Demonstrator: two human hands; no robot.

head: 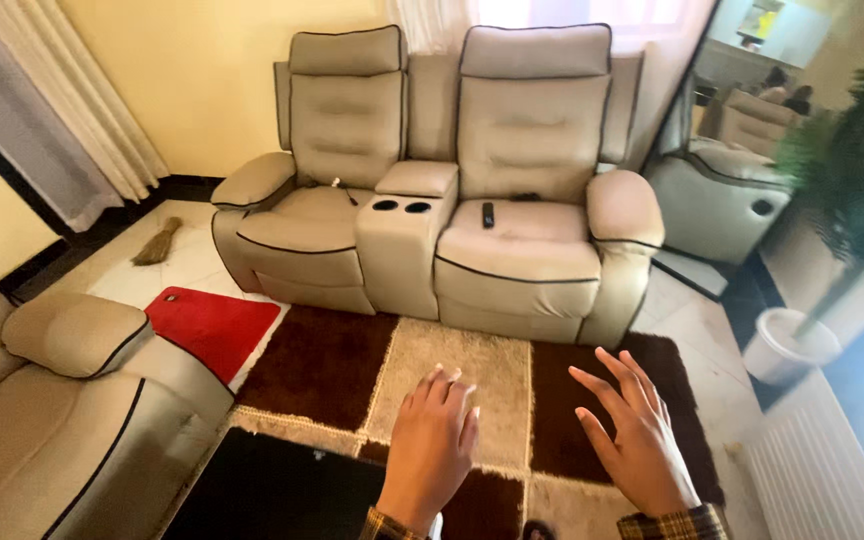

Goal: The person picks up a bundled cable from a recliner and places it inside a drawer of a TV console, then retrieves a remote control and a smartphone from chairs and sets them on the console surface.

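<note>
Chequered rug [322,365], in dark brown and beige squares, fills the lower middle of the frame, and it is the thing nearest to both hands. At the bottom edge a black table [272,490] stands on its near side.

The left hand [437,445] hovers just past the table's far corner, back up, fingers together and lightly curled, holding nothing. The right hand [637,440] hangs beside it, right of centre, with its fingers spread wide, also empty. The two are apart, and neither touches the rug.

Judged from this, any reach down to the rug would go best with flat palms and relaxed wrists. The left forearm should keep clear of the table's corner. The right hand has open pile below it.

In the lower left sits a beige armchair [62,400], with a red mat [210,325] on the tiles beyond it, touching the rug's left edge. Further up, in the centre, stands a beige two-seat recliner sofa [542,270]; its middle console has two cup holders [401,206], and a dark remote [488,214] lies on the right-hand seat. A small hand broom [157,243] lies on the floor to the sofa's left. A white plant pot [787,345] stands at the right edge.
</note>
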